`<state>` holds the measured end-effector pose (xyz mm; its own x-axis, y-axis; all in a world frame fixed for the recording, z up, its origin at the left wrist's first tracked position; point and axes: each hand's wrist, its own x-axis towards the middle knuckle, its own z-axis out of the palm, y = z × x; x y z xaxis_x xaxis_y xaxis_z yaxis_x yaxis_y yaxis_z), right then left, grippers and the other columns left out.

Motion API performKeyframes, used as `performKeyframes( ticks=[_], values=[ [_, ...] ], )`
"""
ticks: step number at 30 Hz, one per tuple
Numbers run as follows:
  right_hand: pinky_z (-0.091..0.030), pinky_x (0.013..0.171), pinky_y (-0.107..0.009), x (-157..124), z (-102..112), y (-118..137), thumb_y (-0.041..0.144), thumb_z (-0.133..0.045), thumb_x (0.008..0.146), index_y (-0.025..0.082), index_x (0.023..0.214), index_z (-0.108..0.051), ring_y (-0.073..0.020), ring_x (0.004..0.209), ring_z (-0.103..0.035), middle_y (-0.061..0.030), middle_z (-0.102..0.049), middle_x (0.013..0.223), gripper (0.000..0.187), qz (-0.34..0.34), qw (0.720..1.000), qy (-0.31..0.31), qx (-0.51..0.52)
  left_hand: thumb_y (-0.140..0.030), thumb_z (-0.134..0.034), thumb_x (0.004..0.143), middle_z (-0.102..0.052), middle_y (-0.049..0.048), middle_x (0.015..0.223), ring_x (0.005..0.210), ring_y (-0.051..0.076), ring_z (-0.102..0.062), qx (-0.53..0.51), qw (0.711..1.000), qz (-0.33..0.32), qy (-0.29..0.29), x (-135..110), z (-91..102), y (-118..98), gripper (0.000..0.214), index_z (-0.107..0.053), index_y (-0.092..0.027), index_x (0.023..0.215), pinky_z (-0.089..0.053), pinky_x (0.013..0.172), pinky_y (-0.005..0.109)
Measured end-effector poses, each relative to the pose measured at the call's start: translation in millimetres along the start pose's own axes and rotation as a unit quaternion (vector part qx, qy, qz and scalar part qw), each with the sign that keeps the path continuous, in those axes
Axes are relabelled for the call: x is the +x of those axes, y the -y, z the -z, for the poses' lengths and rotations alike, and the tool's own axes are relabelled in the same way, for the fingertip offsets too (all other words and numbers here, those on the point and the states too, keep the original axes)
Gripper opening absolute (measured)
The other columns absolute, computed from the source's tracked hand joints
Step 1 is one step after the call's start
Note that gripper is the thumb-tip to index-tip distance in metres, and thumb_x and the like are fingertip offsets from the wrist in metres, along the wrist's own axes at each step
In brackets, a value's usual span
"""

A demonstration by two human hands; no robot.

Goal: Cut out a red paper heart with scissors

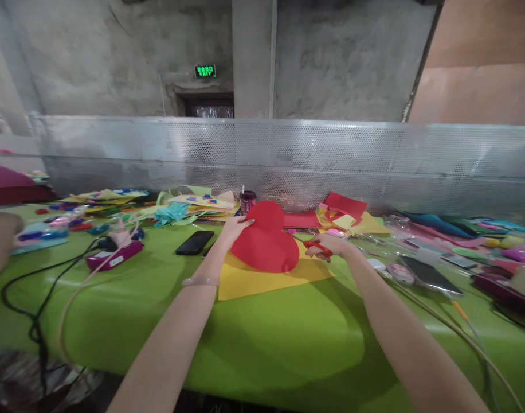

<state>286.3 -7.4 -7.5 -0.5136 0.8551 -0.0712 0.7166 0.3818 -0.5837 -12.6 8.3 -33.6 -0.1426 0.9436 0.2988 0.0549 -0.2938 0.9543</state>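
Observation:
A large red paper cutout [266,244] with rounded lobes is held up over the table. My left hand [236,228] pinches its upper left edge, thumb on the front. In my right hand [331,245] is a pair of scissors [317,248] with red handles, fingers wrapped through the loops. The blades point left toward the right side of the red paper; whether they touch it I cannot tell. Beneath the cutout a yellow sheet [275,283] lies flat on the green tablecloth [288,338].
Left of my arm lie a black phone [195,242] and a purple power strip [114,256] with cables. A dark cup [247,202] stands behind. More red paper [344,207] and a tablet [430,274] are on the right. Another person's arm [2,244] shows at far left.

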Motion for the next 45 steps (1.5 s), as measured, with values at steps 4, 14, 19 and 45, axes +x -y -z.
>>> performKeyframes(
  ticks=[4,14,19,45],
  values=[
    [-0.038,0.038,-0.022,0.5,0.3,-1.3,0.030,-0.060,0.065,0.017,0.060,-0.058,-0.0097,0.038,-0.044,0.0036,-0.046,0.043,0.014,0.002,1.000,0.005,-0.008,-0.034,-0.073,0.065,-0.073,0.0069,0.076,0.071,0.023,-0.067,0.000,1.000,0.001,0.002,-1.7,-0.7,-1.8,0.025,-0.072,-0.015,0.082,-0.052,0.069,0.034],
    [-0.038,0.038,-0.022,0.9,0.4,-1.6,0.034,-0.060,0.066,0.017,0.058,-0.057,-0.0097,0.038,-0.045,0.0028,-0.048,0.044,0.018,0.005,1.000,0.008,-0.025,-0.033,-0.073,0.065,-0.073,0.0060,0.073,0.069,0.023,-0.067,0.008,1.000,0.002,0.001,-3.5,-0.4,-3.6,0.025,-0.072,-0.015,0.080,-0.052,0.069,0.033],
    [-0.037,0.039,-0.022,1.3,1.5,-1.7,0.034,-0.060,0.064,0.017,0.060,-0.056,-0.0092,0.038,-0.045,0.0043,-0.048,0.044,0.018,0.001,0.999,0.011,-0.032,-0.033,-0.073,0.065,-0.073,0.0061,0.072,0.070,0.024,-0.067,0.007,1.000,0.002,0.002,-3.1,-0.4,-3.4,0.024,-0.072,-0.014,0.080,-0.052,0.069,0.034],
    [-0.037,0.039,-0.020,-0.6,0.4,4.6,0.040,-0.066,0.064,0.016,0.052,-0.054,-0.0074,0.035,-0.042,0.0042,-0.048,0.037,0.029,-0.015,0.999,0.029,0.019,-0.038,-0.074,0.062,-0.073,0.0078,0.075,0.071,0.025,-0.068,-0.003,0.999,0.011,0.038,0.3,-0.5,2.4,0.034,-0.072,-0.014,0.086,-0.052,0.069,0.036]
  ],
)
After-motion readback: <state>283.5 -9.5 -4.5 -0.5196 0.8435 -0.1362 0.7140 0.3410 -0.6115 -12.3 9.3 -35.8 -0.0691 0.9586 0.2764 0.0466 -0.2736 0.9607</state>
